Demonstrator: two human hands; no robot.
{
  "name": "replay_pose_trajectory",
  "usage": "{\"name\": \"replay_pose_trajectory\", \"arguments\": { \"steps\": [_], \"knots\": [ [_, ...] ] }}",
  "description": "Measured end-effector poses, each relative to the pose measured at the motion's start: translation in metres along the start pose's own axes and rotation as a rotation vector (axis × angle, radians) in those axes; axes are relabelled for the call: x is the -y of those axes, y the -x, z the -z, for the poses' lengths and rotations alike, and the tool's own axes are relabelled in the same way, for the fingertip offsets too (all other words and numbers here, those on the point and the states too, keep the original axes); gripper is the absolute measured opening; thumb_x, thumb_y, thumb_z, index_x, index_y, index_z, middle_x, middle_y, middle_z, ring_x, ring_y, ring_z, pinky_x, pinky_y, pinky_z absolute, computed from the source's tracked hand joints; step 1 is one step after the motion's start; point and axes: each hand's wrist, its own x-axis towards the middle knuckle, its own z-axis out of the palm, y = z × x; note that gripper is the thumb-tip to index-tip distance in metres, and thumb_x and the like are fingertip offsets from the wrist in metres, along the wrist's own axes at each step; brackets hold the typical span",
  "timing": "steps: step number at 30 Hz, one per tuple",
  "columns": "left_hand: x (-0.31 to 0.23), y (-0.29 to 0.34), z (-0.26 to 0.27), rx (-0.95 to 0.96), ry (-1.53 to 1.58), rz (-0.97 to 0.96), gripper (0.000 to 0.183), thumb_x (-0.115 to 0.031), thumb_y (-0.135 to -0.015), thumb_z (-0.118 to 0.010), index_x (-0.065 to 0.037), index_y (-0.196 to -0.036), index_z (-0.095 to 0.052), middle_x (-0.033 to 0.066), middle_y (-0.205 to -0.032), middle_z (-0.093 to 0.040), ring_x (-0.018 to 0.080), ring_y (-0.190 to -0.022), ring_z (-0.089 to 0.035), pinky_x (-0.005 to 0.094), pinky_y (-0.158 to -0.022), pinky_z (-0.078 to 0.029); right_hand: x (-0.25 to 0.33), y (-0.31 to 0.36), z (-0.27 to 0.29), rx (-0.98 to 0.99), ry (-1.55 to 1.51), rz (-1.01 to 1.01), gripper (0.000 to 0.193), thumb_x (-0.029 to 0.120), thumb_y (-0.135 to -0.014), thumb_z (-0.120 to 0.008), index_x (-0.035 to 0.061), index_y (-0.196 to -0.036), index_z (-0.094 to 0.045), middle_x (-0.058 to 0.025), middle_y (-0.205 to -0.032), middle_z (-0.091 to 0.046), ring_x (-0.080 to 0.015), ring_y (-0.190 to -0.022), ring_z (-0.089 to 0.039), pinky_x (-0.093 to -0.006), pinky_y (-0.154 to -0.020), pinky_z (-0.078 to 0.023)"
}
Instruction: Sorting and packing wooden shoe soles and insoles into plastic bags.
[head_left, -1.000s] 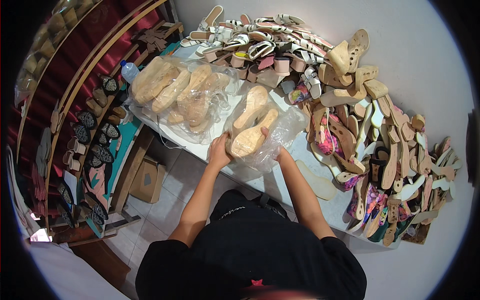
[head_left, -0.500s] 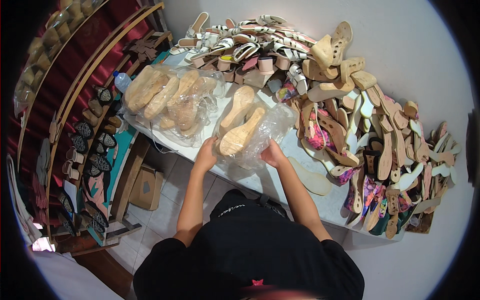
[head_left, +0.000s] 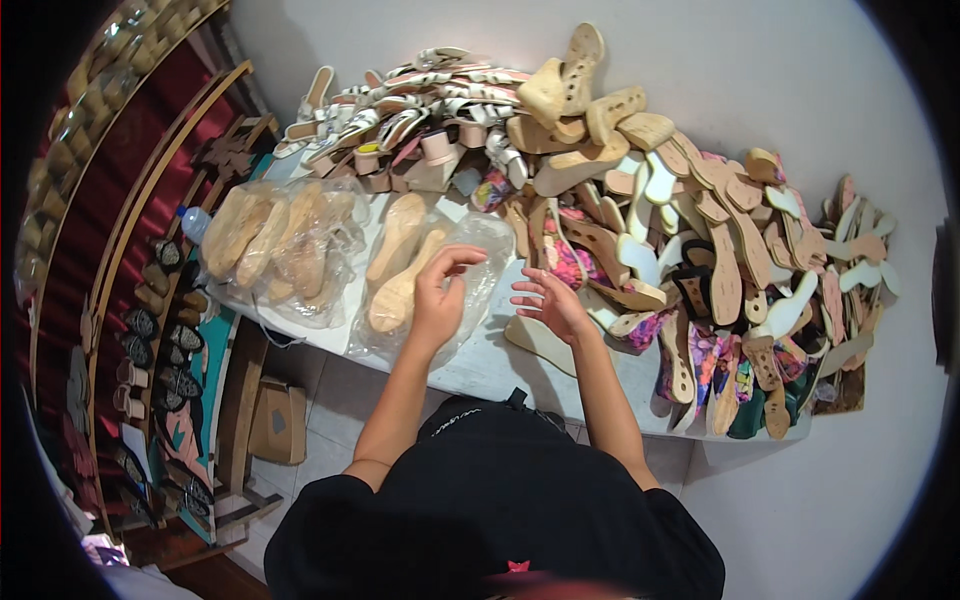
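Observation:
My left hand (head_left: pixel 440 297) hovers over the right part of a clear plastic bag (head_left: pixel 468 290), its fingers loosely curved and nothing in them. In that bag lie two wooden shoe soles (head_left: pixel 398 238) on the white table (head_left: pixel 480 375). Further right, my right hand (head_left: pixel 555 303) is raised with its fingers spread, holding nothing. Beneath it, a flat pale sole (head_left: pixel 540 343) rests near the table's front edge. To the left sits a fuller plastic bag (head_left: pixel 300 250) with several wooden soles inside.
White strapped sandals (head_left: pixel 420 95) are piled at the back. A large heap of wooden, white and floral soles (head_left: pixel 690 260) covers the right side. A rack with dark shoes (head_left: pixel 180 345) stands at the left, near a water bottle (head_left: pixel 194 222) and a cardboard box (head_left: pixel 277 420).
Both hands have let go of the bag with two soles and lifted, moving rightward. The bag stays on the table; the whole view has shifted to the right.

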Motion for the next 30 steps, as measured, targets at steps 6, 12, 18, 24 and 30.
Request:
{"name": "replay_pose_trajectory", "arguments": {
  "steps": [6,12,18,24,30],
  "knots": [
    [-0.003,-0.007,-0.073,0.243,0.044,-0.033,0.017,0.005,-0.072,-0.044,-0.001,-0.076,-0.059,0.0094,-0.089,-0.060,0.0177,-0.085,-0.055,0.0283,-0.077,-0.041,0.049,0.043,0.022,0.005,0.005,0.188,0.039,0.030,-0.090,-0.040,0.0040,-0.119,-0.040,-0.0105,-0.103,-0.055,-0.0193,-0.089,-0.057,-0.0334,-0.077,-0.044],
    [0.001,-0.024,-0.113,0.285,0.062,-0.067,0.013,0.000,-0.074,-0.048,0.001,-0.076,-0.060,0.0097,-0.081,-0.060,0.0192,-0.078,-0.057,0.0280,-0.068,-0.043,0.087,0.068,0.049,-0.092,-0.002,0.379,0.033,0.023,-0.089,-0.039,0.0011,-0.114,-0.041,-0.0132,-0.101,-0.054,-0.0216,-0.085,-0.058,-0.0299,-0.073,-0.048],
    [0.068,-0.048,-0.140,0.372,-0.193,-0.004,0.017,-0.012,-0.074,-0.054,-0.002,-0.086,-0.059,0.0147,-0.087,-0.057,0.0253,-0.084,-0.055,0.0317,-0.076,-0.043,0.116,0.062,0.087,-0.220,0.036,0.442,0.032,0.024,-0.088,-0.043,0.0024,-0.111,-0.043,-0.0122,-0.098,-0.054,-0.0204,-0.084,-0.058,-0.0298,-0.070,-0.048],
    [0.115,-0.096,-0.167,0.319,-0.442,0.070,0.045,-0.022,-0.068,-0.062,-0.008,-0.108,-0.048,0.0155,-0.113,-0.042,0.0324,-0.109,-0.036,0.0397,-0.095,-0.028,0.143,0.030,0.098,-0.290,0.117,0.419,0.030,0.024,-0.086,-0.048,0.0043,-0.108,-0.046,-0.0089,-0.097,-0.054,-0.0170,-0.084,-0.057,-0.0273,-0.068,-0.046],
    [0.146,-0.155,-0.178,0.122,-0.636,0.093,0.060,-0.025,-0.065,-0.062,-0.002,-0.116,-0.039,0.0178,-0.123,-0.033,0.0350,-0.113,-0.032,0.0401,-0.097,-0.025,0.178,-0.046,0.093,-0.403,0.573,0.535,0.048,0.026,-0.076,-0.060,0.0011,-0.113,-0.042,-0.0130,-0.103,-0.047,-0.0196,-0.086,-0.052,-0.0306,-0.075,-0.044]
  ]
}}
